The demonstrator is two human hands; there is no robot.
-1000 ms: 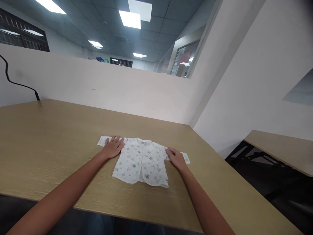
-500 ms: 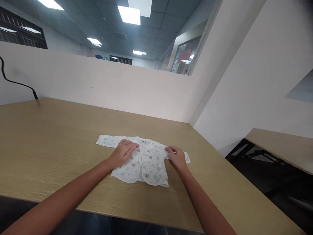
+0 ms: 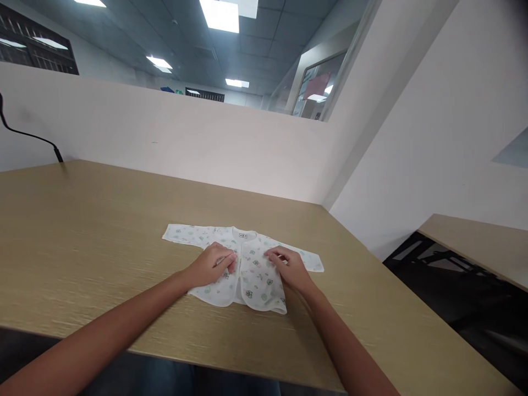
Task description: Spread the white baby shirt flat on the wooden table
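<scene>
While baby shirt [image 3: 247, 269] lies flat on table [image 3: 82, 231] | left hand [image 3: 212, 265], right hand [image 3: 289, 267] press it, unclenched

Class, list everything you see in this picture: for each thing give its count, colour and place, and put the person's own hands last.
small white printed baby shirt: one, white with green and pink motifs, spread flat at the middle of the desk, sleeves out to both sides.
light wooden desk: one, tan, under the shirt.
black cable: one, black, far left against the partition.
white partition wall: one, white, behind the desk.
second wooden desk: one, tan, at right.
ceiling light panels: several, white, overhead.
left hand: one, resting on the shirt's left front.
right hand: one, resting on the shirt's right front.
</scene>
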